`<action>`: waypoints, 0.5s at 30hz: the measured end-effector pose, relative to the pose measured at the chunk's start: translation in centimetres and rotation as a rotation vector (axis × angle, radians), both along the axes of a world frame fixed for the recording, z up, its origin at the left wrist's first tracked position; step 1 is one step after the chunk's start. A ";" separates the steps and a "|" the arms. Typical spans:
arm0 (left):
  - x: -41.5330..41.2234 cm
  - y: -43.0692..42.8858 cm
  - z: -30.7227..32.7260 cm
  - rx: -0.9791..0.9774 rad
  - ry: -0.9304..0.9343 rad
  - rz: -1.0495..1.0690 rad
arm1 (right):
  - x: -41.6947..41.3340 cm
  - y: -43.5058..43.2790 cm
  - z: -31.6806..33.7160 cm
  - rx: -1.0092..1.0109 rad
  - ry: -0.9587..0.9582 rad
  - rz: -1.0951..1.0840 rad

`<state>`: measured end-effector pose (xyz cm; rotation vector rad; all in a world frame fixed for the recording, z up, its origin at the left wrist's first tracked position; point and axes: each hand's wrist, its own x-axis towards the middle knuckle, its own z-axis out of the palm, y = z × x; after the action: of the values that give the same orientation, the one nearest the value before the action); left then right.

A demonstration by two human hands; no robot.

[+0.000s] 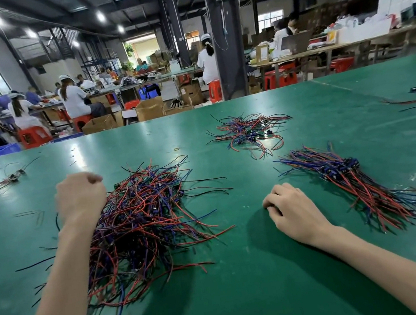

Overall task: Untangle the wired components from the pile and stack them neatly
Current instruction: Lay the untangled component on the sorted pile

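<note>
Clearly nearer, the left hand [80, 195] sits at the left edge of the tangled red, blue and black wire pile [142, 228], fisted grip's contents hidden; right hand [293, 209] rests curled, empty.

A factory floor: seated workers [74, 98] line long workbenches [320, 52].

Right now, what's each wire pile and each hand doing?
big pile, tangled.
right stack, wires lined up neatly.
far pile, loosely tangled.
left hand, fisted above big pile; grip unclear.
right hand, resting on table, holding nothing.
</note>
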<state>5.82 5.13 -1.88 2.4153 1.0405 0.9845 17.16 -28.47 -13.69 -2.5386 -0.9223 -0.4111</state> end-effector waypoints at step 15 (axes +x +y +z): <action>2.5 -18.0 -4.4 -1.280 -0.436 -0.909 | -1.9 0.9 2.1 0.827 0.819 0.241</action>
<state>8.31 -12.90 -6.31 1.2141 0.1534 0.2696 15.30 -27.59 -11.63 -1.5658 -0.5448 0.2781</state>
